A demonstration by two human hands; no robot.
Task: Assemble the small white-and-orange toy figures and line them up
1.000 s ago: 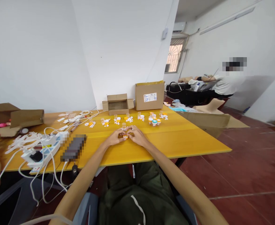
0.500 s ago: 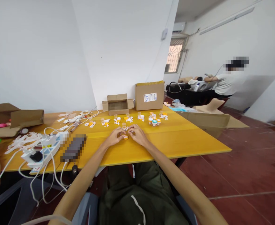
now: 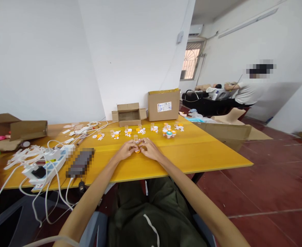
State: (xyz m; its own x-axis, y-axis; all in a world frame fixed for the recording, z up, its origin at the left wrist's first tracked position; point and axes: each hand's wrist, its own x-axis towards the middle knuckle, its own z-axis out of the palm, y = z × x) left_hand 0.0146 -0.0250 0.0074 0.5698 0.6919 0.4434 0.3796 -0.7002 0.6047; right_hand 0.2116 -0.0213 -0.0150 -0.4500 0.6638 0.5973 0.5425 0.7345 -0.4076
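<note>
Fingers (image 3: 132, 148) of left hand (image 3: 125, 151) and right hand (image 3: 151, 150) pinched together on small orange cap (image 3: 137, 150), resting on yellow bench (image 3: 192, 151), near small vial (image 3: 135, 138)

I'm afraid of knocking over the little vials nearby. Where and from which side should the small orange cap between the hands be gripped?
Grip the small orange cap by its round rim, from above. It lies low and flat on the yellow table, with the left hand and right hand closing both sides, so only the top is free.

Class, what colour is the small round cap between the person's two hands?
Orange, a small round cap, shown in the head view.
</note>
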